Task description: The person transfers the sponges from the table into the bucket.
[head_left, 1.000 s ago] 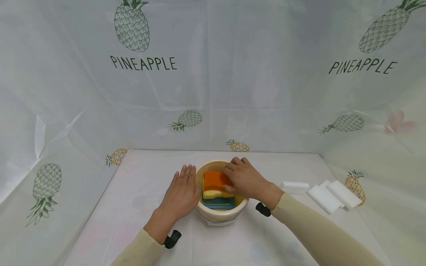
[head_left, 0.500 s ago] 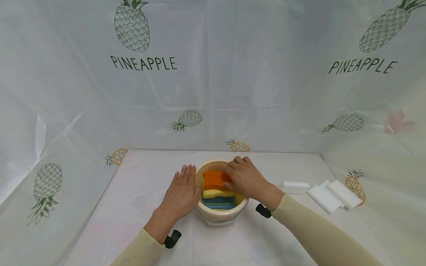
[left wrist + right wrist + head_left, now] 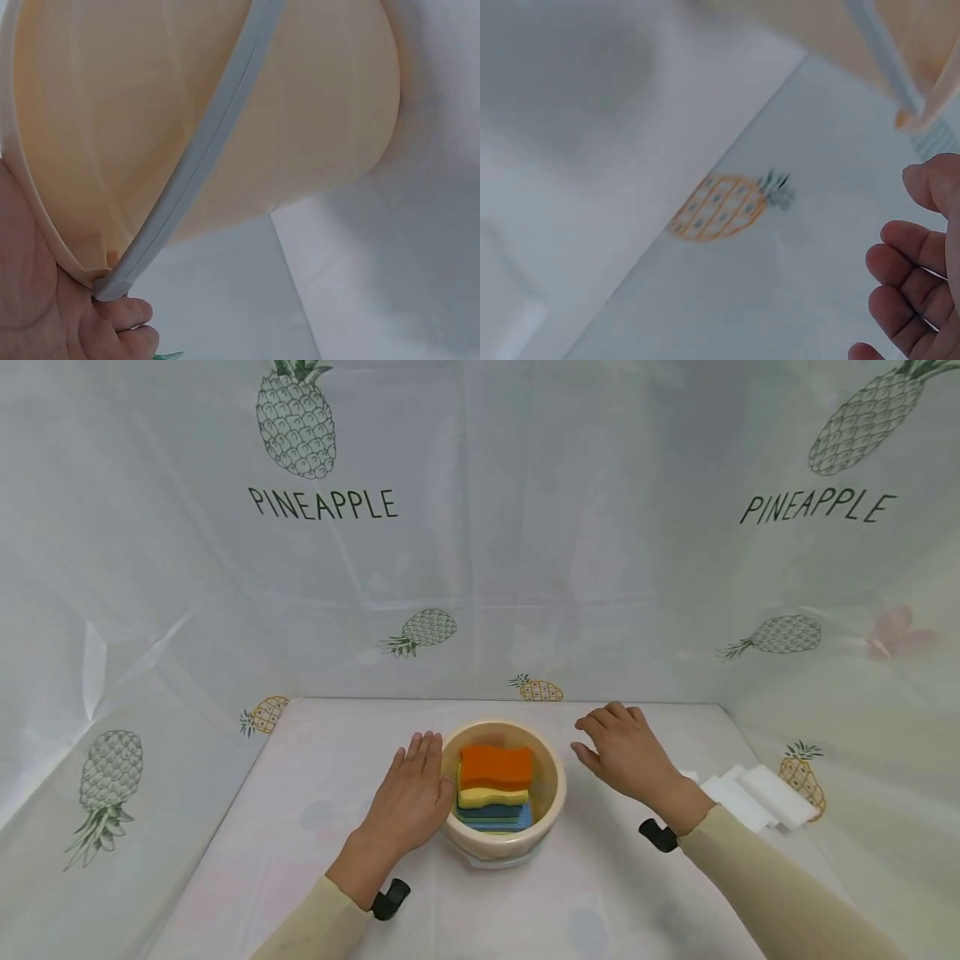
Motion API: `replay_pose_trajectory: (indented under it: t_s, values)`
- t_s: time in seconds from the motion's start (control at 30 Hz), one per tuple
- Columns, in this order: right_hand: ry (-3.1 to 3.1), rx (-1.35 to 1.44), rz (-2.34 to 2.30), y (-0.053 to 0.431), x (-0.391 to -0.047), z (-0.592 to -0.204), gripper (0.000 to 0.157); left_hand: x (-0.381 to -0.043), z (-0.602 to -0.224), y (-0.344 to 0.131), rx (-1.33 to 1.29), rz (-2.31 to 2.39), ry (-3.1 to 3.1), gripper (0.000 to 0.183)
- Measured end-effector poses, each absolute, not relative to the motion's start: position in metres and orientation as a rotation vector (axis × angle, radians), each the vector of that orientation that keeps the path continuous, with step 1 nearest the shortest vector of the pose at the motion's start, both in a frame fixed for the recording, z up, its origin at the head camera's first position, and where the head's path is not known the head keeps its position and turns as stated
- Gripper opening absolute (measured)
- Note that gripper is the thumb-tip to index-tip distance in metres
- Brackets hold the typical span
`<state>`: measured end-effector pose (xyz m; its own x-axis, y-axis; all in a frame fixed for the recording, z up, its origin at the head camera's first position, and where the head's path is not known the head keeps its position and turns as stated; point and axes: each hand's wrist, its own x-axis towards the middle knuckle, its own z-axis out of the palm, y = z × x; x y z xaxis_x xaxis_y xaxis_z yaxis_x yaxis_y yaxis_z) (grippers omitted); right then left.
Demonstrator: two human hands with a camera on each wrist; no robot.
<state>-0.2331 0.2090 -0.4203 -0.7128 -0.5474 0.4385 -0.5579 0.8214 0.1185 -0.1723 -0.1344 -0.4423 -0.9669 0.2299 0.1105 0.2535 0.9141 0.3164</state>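
A cream bucket [image 3: 558,793] with a grey handle [image 3: 199,161] stands in the middle of the table. Inside it lie stacked sponges: an orange sponge [image 3: 495,767] on top, a yellow sponge [image 3: 492,797] under it, and blue and green pieces [image 3: 491,816] lower down. My left hand [image 3: 408,797] rests against the bucket's left rim with its fingers straight; in the left wrist view its palm meets the rim near the handle's pivot. My right hand [image 3: 628,756] is in the air right of the bucket, fingers loosely bent, holding nothing.
Several white blocks [image 3: 772,797] lie at the right of the table, partly hidden by the right hand and forearm. A pineapple-print sheet [image 3: 570,568] hangs behind and beside the table [image 3: 337,727].
My right hand has let go of the orange sponge and moved right, out of the bucket. The sponge stays on the stack. The left hand has not moved.
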Motion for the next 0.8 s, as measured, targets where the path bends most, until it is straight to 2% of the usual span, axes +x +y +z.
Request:
replay_pose_trajectory:
  t_s: [0.37,0.53,0.8]
  values:
    - [-2.555,0.636,-0.040,0.301,-0.228,-0.448,0.040,-0.173,-0.444,-0.134,-0.383,-0.518,-2.995,0.065]
    - [-2.671,0.563,-0.079,0.322,-0.222,-0.463,0.043,-0.172,-0.444,-0.134,-0.384,-0.528,-2.992,0.065]
    - [-2.720,0.557,-0.099,0.337,-0.211,-0.484,0.038,-0.173,-0.443,-0.134,-0.383,-0.533,-3.004,0.066]
